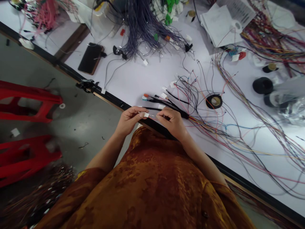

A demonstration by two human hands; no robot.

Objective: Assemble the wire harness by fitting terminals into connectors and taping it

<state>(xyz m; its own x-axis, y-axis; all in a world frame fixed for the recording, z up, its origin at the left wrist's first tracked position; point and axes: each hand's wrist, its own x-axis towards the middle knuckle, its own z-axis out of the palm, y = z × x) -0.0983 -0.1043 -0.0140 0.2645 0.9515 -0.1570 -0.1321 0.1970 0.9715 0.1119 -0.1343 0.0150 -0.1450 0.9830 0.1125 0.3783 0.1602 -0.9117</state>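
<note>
My left hand (pixel 130 119) and my right hand (pixel 173 121) are close together at the near edge of a white table (pixel 147 76). The left hand's fingers pinch a small white connector (pixel 146 114) on a thin wire. The right hand's fingers are curled around wires of a black-sleeved wire harness (pixel 176 109) that fans out into coloured wires to the right. Several loose ends with white and orange tips lie just beyond the fingers.
A roll of black tape (pixel 214 101) lies right of the harness. A black phone (pixel 91 58) and a purple wire bundle (pixel 140 25) sit farther back, papers (pixel 219 24) and more tape rolls (pixel 262 85) to the right. Red stools (pixel 26 101) stand on the floor at left.
</note>
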